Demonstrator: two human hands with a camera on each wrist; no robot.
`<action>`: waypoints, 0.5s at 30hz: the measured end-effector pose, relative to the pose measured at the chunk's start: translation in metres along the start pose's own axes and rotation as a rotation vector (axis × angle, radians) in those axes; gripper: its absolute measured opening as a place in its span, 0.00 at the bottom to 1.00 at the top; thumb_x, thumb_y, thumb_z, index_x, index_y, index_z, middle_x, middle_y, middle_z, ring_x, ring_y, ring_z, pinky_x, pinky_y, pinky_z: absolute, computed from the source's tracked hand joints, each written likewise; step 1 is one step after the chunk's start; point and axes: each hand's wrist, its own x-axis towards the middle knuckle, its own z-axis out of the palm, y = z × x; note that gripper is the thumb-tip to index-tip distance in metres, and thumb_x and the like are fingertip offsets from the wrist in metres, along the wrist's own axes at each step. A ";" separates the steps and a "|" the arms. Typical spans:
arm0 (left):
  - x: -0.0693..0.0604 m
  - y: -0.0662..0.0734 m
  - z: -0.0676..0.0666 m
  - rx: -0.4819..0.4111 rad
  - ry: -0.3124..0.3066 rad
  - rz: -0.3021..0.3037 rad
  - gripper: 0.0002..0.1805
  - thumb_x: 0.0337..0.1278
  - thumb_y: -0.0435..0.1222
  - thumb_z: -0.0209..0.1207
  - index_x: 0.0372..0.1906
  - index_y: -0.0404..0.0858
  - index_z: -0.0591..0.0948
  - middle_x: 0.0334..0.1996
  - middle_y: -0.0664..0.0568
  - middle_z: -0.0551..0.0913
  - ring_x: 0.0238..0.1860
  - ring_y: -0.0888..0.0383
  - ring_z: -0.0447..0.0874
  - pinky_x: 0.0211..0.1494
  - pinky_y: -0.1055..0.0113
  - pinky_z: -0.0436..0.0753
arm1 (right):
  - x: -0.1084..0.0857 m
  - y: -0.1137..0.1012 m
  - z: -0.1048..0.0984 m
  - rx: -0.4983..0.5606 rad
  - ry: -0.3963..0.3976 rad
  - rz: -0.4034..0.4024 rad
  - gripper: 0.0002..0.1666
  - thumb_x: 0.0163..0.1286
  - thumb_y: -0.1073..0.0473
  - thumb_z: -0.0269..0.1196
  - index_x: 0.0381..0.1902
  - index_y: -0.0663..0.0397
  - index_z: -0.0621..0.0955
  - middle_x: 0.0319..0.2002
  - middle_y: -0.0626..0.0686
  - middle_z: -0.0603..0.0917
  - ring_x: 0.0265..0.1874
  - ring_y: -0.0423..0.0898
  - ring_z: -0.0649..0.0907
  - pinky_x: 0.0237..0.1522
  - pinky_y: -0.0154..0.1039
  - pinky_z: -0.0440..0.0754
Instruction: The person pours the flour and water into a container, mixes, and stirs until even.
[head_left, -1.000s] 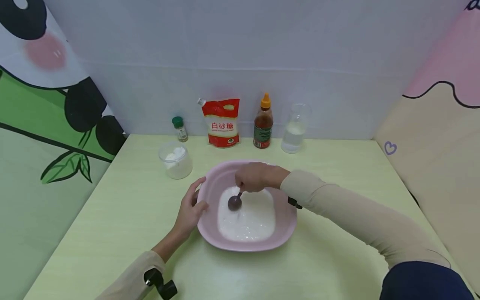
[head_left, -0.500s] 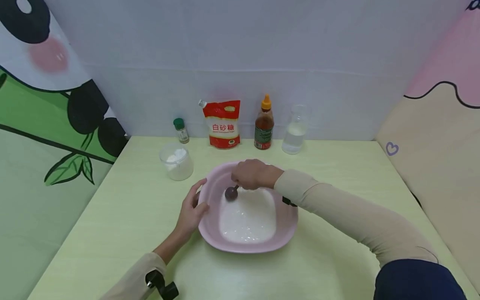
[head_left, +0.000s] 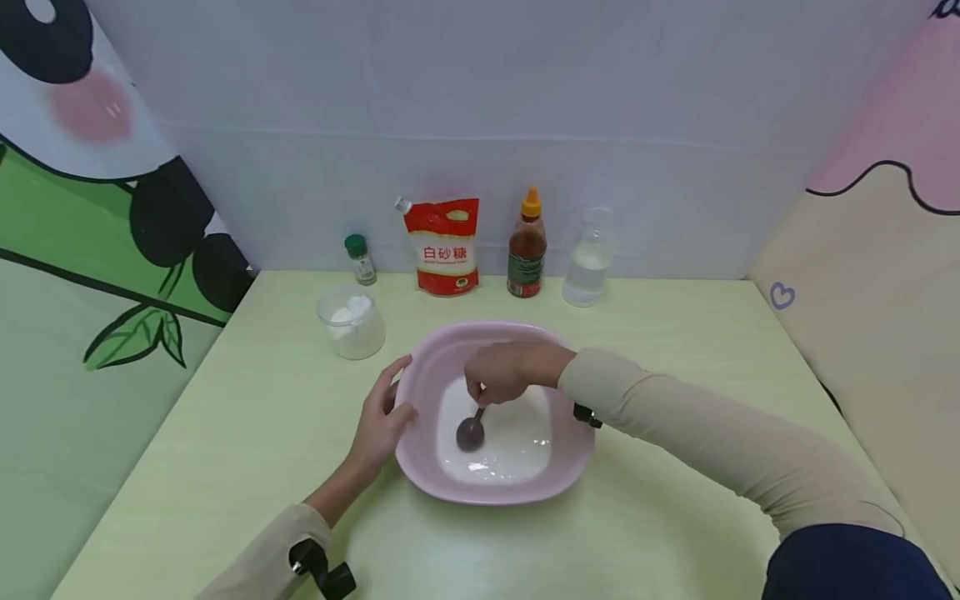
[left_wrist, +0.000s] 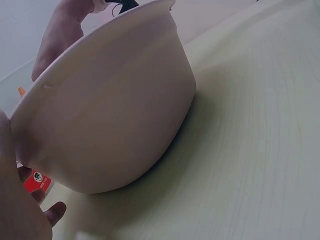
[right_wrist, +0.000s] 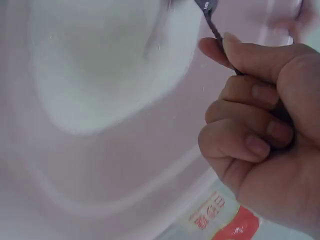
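A pink plastic basin stands on the table with white liquid in it. My left hand holds the basin's left rim, the thumb over the inner side and the fingers outside. In the left wrist view, the basin's outer wall fills the middle and part of the left hand shows at the edge. My right hand, above the basin, grips the thin handle of a dark measuring spoon. The spoon's round bowl is at the liquid. In the right wrist view the fingers curl round the handle.
Behind the basin stand a green-capped shaker, a red and white sugar pouch, a sauce bottle with an orange cap, and a glass carafe of clear liquid. Left of them is a clear jar with white contents.
The right hand and spoon first moved toward the far side of the basin, then back toward the near side. The left hand stays on the rim; the basin has not visibly moved.
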 end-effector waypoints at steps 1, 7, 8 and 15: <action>0.000 0.000 0.000 0.001 -0.002 0.004 0.42 0.50 0.20 0.48 0.75 0.41 0.62 0.64 0.29 0.75 0.54 0.40 0.78 0.41 0.71 0.83 | 0.002 -0.002 0.002 0.007 -0.006 -0.025 0.09 0.69 0.61 0.61 0.33 0.55 0.87 0.21 0.40 0.74 0.25 0.37 0.70 0.32 0.29 0.67; 0.001 -0.001 0.001 0.005 0.004 0.007 0.42 0.50 0.20 0.48 0.75 0.42 0.62 0.65 0.29 0.74 0.55 0.38 0.78 0.41 0.70 0.83 | 0.007 0.009 -0.004 -0.079 0.087 0.108 0.07 0.71 0.59 0.59 0.35 0.52 0.84 0.26 0.45 0.77 0.26 0.42 0.72 0.30 0.33 0.68; 0.001 -0.002 0.001 0.003 0.004 0.004 0.42 0.50 0.20 0.48 0.75 0.42 0.62 0.65 0.29 0.74 0.55 0.38 0.78 0.42 0.70 0.83 | 0.007 0.014 -0.006 -0.096 0.106 0.155 0.07 0.71 0.59 0.59 0.34 0.50 0.83 0.26 0.45 0.78 0.26 0.42 0.72 0.29 0.34 0.69; 0.002 -0.003 0.000 0.006 0.001 0.007 0.42 0.50 0.20 0.48 0.75 0.41 0.62 0.65 0.29 0.74 0.54 0.40 0.79 0.40 0.69 0.84 | 0.003 0.024 -0.007 -0.076 0.125 0.216 0.07 0.71 0.59 0.58 0.32 0.50 0.81 0.27 0.46 0.76 0.28 0.43 0.72 0.29 0.35 0.70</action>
